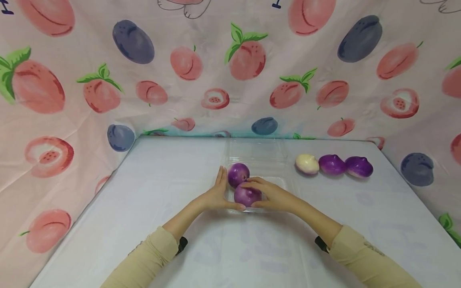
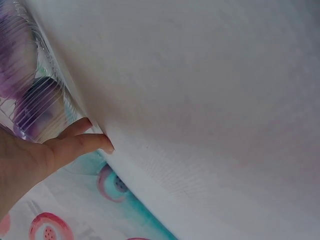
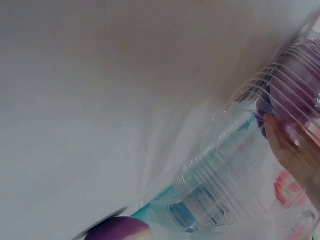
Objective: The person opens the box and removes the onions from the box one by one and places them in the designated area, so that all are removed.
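Note:
A clear plastic box (image 1: 281,182) stands at the middle of the table with two purple onions inside its left part. My right hand (image 1: 276,197) reaches into it and grips the nearer onion (image 1: 245,196), fingers over the top and thumb at the front. Just behind lies the other onion (image 1: 237,173). My left hand (image 1: 215,197) rests along the box's left side, fingers straight and thumb stretched across the front edge. In the right wrist view, the ribbed box wall crosses in front of the right hand (image 3: 292,155) and the onion it holds.
The box's clear lid (image 1: 255,150) is folded back toward the patterned cloth (image 1: 201,36) behind the table. Right of the box, a cream onion (image 1: 307,164) and two purple onions (image 1: 331,165) sit in a row. White cloth covers the table (image 1: 173,160).

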Demonstrator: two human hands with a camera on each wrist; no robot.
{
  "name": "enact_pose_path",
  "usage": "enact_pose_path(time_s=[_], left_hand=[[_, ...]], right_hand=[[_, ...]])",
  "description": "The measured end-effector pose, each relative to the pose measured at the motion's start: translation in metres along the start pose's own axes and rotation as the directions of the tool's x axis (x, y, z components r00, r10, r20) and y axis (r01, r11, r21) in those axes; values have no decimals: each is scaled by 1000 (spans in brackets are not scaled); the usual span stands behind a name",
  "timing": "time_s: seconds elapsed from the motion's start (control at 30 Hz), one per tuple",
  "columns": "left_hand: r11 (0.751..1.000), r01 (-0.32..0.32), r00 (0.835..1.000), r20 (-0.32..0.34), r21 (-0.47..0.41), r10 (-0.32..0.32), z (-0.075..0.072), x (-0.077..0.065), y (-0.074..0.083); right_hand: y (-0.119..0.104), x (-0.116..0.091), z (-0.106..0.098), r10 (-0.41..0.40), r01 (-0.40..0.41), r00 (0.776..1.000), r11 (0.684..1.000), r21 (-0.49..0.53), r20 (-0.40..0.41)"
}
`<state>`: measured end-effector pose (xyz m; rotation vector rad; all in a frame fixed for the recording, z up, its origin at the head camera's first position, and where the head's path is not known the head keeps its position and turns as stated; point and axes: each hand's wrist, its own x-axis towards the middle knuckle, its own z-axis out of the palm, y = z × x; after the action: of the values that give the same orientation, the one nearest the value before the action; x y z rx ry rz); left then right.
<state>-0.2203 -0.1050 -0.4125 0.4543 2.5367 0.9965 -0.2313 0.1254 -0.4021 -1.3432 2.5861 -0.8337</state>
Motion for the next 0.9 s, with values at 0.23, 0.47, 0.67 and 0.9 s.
enact_pose_path(time_s=[0.23,0.47,0.67,0.9], left_hand=[[1000,-6,1000,0,6,6,-1,2,0],[1000,-8,1000,-3,0,8,0,1,-1],[1000,2,1000,-8,6,-2,-1,-1,0],[1000,-4,1000,-10,4,4,0,-1,0]], right_hand=[[0,6,1,32,-32,999,999,-6,9],[0,5,2,45,-45,999,999,30,-3],[-1,6,2,64,-63,998,997,47,-23],[0,6,3,67,-67,997,998,13,28]])
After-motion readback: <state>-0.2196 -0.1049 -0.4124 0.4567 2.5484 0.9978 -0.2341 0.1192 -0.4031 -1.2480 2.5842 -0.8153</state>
